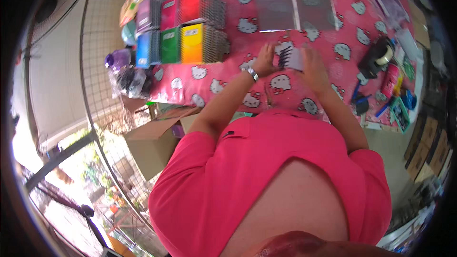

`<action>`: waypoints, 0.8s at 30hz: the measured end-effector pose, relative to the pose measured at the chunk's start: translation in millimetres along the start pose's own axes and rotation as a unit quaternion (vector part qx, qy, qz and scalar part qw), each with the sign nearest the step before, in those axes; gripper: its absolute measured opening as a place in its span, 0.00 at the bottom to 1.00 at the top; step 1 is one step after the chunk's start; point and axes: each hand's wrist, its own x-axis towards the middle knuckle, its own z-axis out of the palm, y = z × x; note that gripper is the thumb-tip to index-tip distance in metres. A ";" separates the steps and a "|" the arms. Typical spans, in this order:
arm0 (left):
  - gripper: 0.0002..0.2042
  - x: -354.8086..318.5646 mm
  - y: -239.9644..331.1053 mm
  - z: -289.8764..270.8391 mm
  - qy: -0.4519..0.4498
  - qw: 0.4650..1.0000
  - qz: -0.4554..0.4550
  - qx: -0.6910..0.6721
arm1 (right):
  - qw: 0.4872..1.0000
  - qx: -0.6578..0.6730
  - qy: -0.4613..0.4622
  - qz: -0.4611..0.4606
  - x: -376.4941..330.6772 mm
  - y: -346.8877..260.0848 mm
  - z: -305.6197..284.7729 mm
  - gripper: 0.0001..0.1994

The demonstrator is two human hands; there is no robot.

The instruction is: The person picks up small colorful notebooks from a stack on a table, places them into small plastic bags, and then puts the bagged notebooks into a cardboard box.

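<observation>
Between my two hands, on the pink patterned tablecloth [281,83], is a small stack of spiral notebooks [295,59] with pale lilac-white faces and dark coils. My left hand [266,62], with a metal watch at the wrist, is closed against the coil side. On the opposite side, my right hand [314,69] presses its fingers along the stack's edge. Fine finger detail is slightly blurred. Beyond my hands lies a pair of clear plastic covers [276,7], spread flat with a pale strip down the middle.
To the left stand stacks of spiral notebooks in yellow [192,43], green [170,45], blue [147,50], red [191,5] and other colours. At right are a tape dispenser [376,57], a pink can-like cylinder [390,80] and a teal tray [401,114]. An open cardboard box [152,147] sits below the table's left edge.
</observation>
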 end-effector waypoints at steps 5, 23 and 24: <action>0.28 144.9 2.1 32.4 -0.024 0.997 -0.035 0.057 | 0.986 -0.095 0.047 0.126 -29.2 78.5 -44.2 0.37; 0.10 242.7 -24.1 80.8 -0.035 0.899 -0.269 -0.343 | 0.980 -0.049 0.035 0.191 -45.4 106.4 -35.5 0.36; 0.10 241.3 -4.9 52.2 0.034 0.984 -0.172 -0.035 | 0.977 -0.061 0.035 0.202 -50.4 111.1 -35.2 0.36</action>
